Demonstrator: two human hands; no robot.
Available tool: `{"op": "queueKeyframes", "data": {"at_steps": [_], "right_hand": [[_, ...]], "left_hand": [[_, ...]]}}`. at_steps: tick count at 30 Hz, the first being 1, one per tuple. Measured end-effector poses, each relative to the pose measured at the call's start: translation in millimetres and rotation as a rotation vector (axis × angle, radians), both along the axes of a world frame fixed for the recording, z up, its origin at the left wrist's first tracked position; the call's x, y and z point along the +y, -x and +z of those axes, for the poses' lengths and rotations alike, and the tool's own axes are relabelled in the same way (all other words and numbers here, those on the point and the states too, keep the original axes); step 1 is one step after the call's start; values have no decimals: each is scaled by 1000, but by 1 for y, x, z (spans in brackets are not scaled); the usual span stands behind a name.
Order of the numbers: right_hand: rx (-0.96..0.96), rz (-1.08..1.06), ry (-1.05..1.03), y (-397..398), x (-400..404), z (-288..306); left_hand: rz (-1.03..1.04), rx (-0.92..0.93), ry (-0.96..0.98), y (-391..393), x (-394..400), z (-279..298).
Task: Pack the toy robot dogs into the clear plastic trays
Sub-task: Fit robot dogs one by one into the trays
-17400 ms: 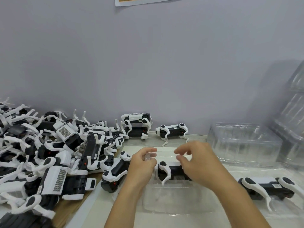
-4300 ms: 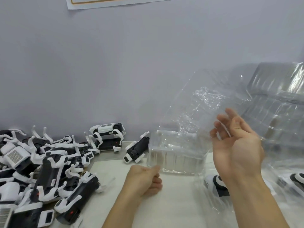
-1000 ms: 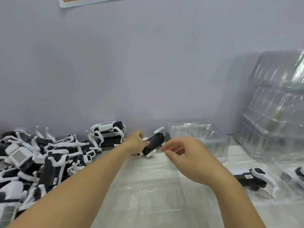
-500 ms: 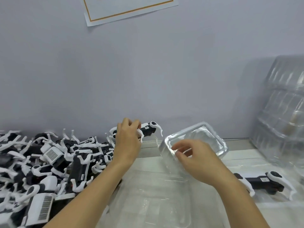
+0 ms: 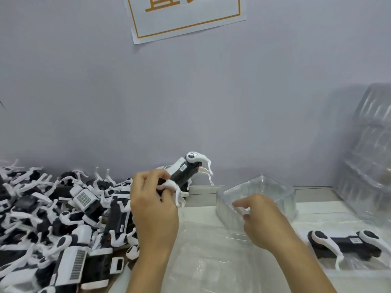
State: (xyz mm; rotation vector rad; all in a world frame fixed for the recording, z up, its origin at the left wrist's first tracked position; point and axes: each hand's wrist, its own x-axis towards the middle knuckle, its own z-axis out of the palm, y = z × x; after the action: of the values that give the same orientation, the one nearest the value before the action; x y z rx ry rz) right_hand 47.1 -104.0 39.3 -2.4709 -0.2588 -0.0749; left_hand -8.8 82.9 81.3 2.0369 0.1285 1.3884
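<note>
toy robot dog (image 5: 183,172) in left hand (image 5: 153,210), right hand (image 5: 261,220) seemingly on clear tray (image 5: 257,199)

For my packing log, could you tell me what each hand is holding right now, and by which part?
The left hand grips a toy robot dog by its lower end. The right hand pinches the near rim of a clear tray.

White paper sign (image 5: 186,15) with orange border and orange characters taped on pale lilac wall (image 5: 190,106), top cut off. Light worktop (image 5: 313,205) meets wall along a dark seam.
</note>
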Motion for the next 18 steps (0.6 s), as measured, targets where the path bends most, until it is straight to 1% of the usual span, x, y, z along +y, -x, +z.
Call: {"op": "queueKeyframes", "data": {"at_steps": [3,8,10,12,14,16,17,18], "right_hand": [[-23,-46,-21,-3,-2,-2],[-119,-199,-85,-9,-8,-9],[-157,-206,-116,-10,-12,-9],[-237,-163,-167,-10,-14,-2],[-298,-89,-295,-7,-13,14],[-312,14,-447,-1,-6,34],[-304,80,-484,1,-3,42],[-274,152,-469,1,1,49]], "left_hand": [[-39,12,53,9,4,-14],[-159,78,119,5,9,-27],[-201,86,144,2,9,-30],[-232,95,143,0,9,-30],[-262,117,133,-2,11,-31],[-305,147,105,-1,14,-30],[-328,162,87,0,14,-29],[-347,178,68,0,14,-29]]}}
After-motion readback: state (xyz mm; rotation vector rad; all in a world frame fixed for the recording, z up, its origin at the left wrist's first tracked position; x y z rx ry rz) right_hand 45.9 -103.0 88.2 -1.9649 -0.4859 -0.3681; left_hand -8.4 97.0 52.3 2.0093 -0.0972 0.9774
